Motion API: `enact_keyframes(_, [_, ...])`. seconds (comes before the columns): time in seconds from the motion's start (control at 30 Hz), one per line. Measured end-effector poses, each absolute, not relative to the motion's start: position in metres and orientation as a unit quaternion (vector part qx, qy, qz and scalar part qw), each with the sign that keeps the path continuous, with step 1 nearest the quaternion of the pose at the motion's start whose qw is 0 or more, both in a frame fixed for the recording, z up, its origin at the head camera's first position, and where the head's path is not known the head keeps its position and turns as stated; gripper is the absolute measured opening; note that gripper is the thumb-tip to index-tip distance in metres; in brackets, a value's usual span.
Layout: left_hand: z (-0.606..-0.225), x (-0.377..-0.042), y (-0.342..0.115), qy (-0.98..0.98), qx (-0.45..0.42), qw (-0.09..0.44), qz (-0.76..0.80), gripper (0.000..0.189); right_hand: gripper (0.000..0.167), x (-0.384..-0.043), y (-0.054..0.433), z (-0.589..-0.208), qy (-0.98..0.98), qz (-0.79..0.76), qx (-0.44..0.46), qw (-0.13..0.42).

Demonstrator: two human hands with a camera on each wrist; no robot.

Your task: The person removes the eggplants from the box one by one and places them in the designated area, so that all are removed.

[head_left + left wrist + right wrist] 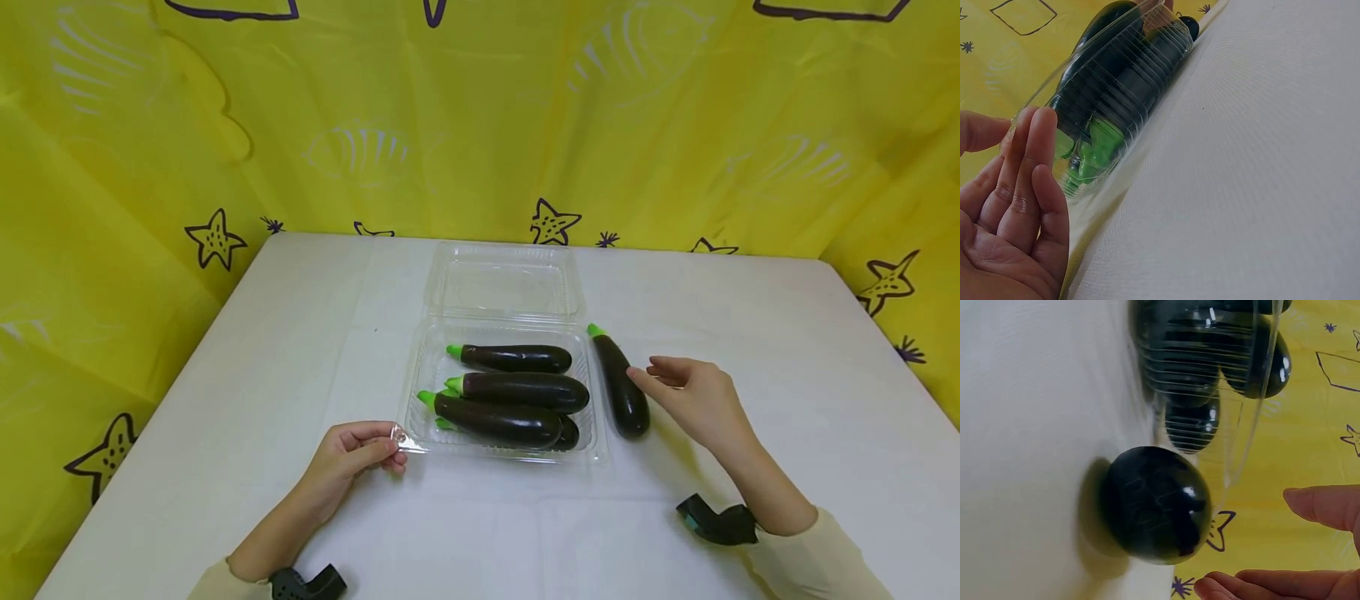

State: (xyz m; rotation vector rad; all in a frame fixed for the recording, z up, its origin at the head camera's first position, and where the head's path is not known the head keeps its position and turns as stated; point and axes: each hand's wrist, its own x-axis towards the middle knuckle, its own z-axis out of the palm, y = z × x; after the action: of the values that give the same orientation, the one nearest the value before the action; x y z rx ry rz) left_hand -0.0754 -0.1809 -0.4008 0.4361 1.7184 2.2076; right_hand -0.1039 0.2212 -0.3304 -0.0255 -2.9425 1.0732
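Note:
A clear plastic clamshell container (412, 408) lies on the table with several dark eggplants in it, their green stem ends to the left. My left hand (352, 458) pinches its near left corner between thumb and fingers, as the left wrist view also shows. Just right of the container, one more eggplant (621, 385) lies on the table, stem end pointing away. My right hand (693, 396) is beside this eggplant, its thumb tip overlapping it in the head view. In the right wrist view the thumb (1325, 503) and fingers are spread apart with nothing between them.
The container's lid (504, 283) lies folded back flat behind the base. A white cloth (300, 333) covers the table. Yellow sheets (480, 108) with starfish and fish drawings hang behind it and at both sides.

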Motion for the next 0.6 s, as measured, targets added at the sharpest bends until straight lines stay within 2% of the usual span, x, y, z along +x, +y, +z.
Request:
enact_keyframes(0.23, [-0.4, -0.075, -0.18, 0.598, 0.149, 0.155, 0.772, 0.019, 0.06, -0.096, 0.212, -0.321, -0.935, 0.353, 0.001, 0.022])
enact_keyframes(0.6, [-0.4, -0.075, -0.181, 0.602, 0.15, 0.153, 0.769, 0.024, 0.052, -0.09, 0.194, -0.309, -0.922, 0.386, 0.026, 0.03])
